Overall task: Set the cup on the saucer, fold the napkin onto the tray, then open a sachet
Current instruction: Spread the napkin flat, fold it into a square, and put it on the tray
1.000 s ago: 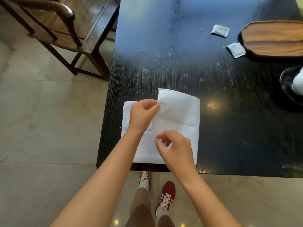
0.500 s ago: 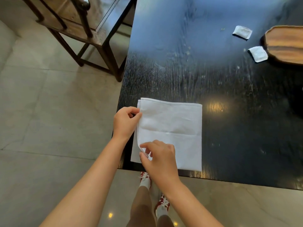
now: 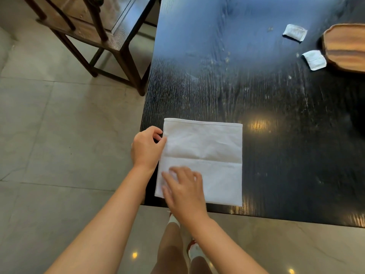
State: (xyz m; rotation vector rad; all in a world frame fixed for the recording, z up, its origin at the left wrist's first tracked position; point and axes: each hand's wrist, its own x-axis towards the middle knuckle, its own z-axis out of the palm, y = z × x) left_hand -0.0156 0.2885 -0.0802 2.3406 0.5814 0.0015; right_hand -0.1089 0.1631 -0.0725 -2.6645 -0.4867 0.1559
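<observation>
The white napkin point(image 3: 205, 155) lies flat at the near left corner of the black tabletop point(image 3: 256, 95), folded over, with a crease running across its middle. Its left edge sits almost at the tabletop's left edge, and its near edge almost at the near edge. The left hand point(image 3: 147, 148) pinches the napkin's left edge between thumb and curled fingers, near the far left corner. The right hand point(image 3: 183, 191) rests on the napkin's near left part with its fingers spread and fairly straight, pressing the cloth down; it is blurred. Toward the far right of the tabletop, two small white sachets point(image 3: 294, 33) point(image 3: 314, 59) lie just beside the left end of a wooden tray point(image 3: 347, 48), well apart from the napkin. A wooden chair point(image 3: 94, 30) stands on the tiled floor beyond the tabletop's left edge.
</observation>
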